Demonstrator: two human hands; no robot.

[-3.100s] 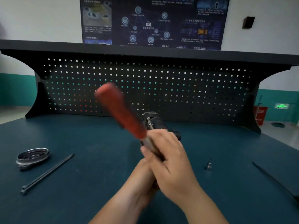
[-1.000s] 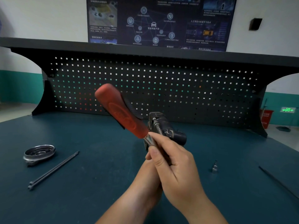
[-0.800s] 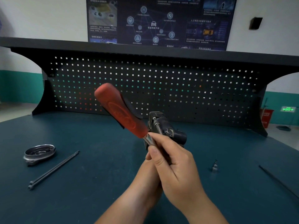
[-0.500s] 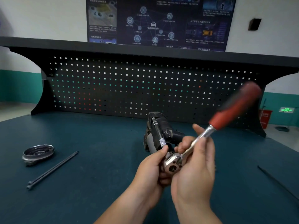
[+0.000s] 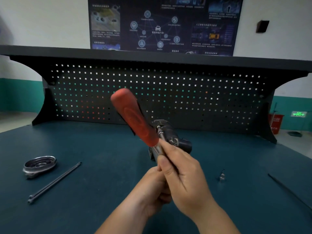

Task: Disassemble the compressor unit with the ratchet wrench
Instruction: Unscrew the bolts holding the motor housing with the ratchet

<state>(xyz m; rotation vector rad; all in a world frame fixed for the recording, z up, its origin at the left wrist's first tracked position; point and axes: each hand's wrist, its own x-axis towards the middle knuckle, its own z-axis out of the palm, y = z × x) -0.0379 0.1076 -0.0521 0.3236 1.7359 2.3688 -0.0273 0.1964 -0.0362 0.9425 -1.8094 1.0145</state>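
The dark compressor unit (image 5: 170, 135) lies on the blue-green workbench (image 5: 101, 166), its near end hidden behind my hands. A long bolt (image 5: 160, 131) runs along its top toward me. My right hand (image 5: 184, 178) grips the metal shank of the ratchet wrench (image 5: 135, 118), whose red handle points up and to the left. My left hand (image 5: 152, 188) sits under and behind the right one, curled round the wrench head or the bolt end; exactly what it holds is hidden.
A round metal cover (image 5: 39, 164) and two long black bolts (image 5: 54, 182) lie at the left. A small socket (image 5: 222, 175) stands at the right, with a thin black rod (image 5: 290, 191) beyond it. A black pegboard (image 5: 185, 98) closes the back.
Half a second ago the red handle pointed up to the right; my right hand has swung it back over to the upper left. The compressor unit has stayed in place.
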